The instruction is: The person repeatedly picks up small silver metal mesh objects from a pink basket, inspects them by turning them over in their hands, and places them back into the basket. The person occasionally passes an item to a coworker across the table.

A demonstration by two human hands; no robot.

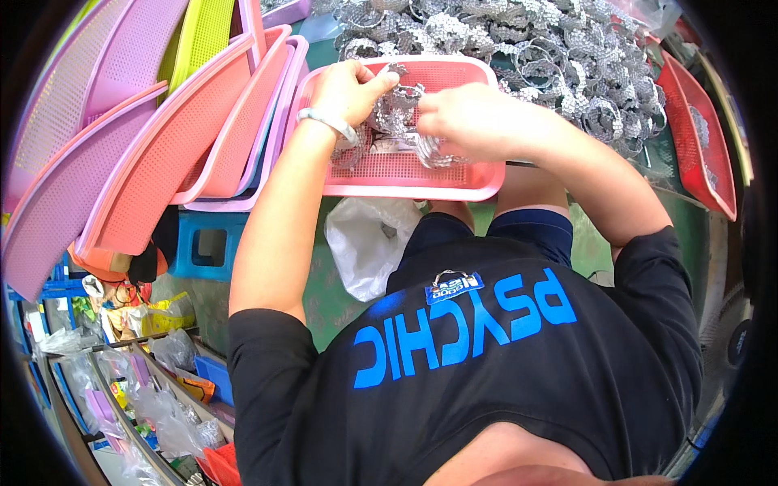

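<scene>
Silvery pieces (395, 119) in pink basket (397, 170)

Left hand (344, 93), right hand (472, 121) at silvery bands (395, 116)

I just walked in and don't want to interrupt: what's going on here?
A person's hands are busy at a pink mesh basket with silvery, scaly pieces. The left hand pinches one at the thumb tip; the right hand is curled beside others, its grip hidden. A heap of similar pieces lies beyond, toward the right, with colorful baskets on the left.
</scene>
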